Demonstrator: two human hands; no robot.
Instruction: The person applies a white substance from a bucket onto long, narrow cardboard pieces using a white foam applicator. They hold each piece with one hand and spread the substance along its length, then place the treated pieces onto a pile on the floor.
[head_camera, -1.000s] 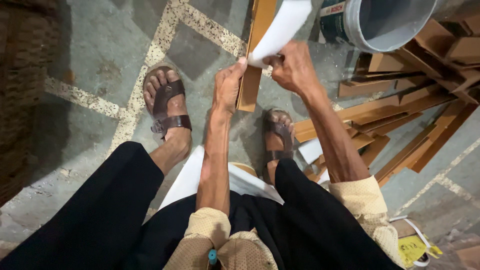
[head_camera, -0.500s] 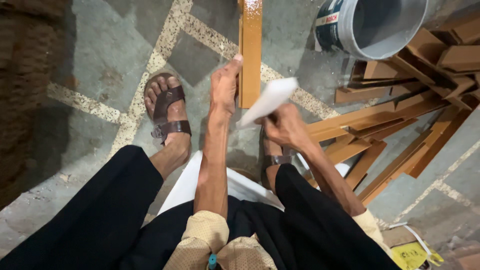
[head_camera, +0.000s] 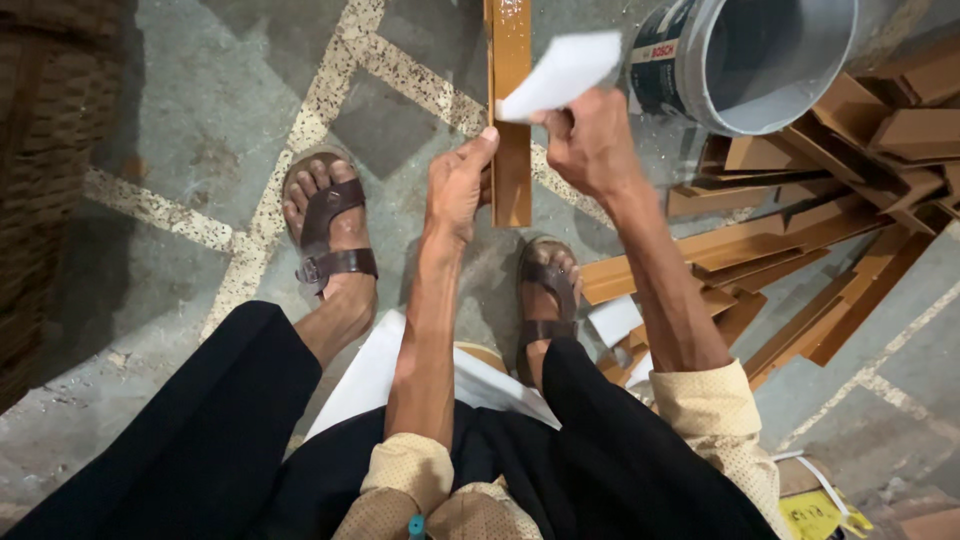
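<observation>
Over the floor (head_camera: 200, 130) between the sandals, left hand (head_camera: 455, 190) clamped on a wood strip (head_camera: 510, 110), right hand (head_camera: 590, 140) pinching a white sheet (head_camera: 560, 72) against it, bucket (head_camera: 750, 60) far right, more strips (head_camera: 800, 240) piled beside it

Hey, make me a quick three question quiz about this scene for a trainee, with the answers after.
1. Which hand steadies the brown wooden strip, left or right?
2. True or false: the right hand holds a folded white sheet above the strip.
3. What stands at the upper right, next to the pile of wooden strips? A) a grey bucket B) a red toolbox C) a glass jar

Key:
1. The left hand, its fingers against the strip's lower end.
2. True.
3. A, the grey bucket, seen from above.
</observation>
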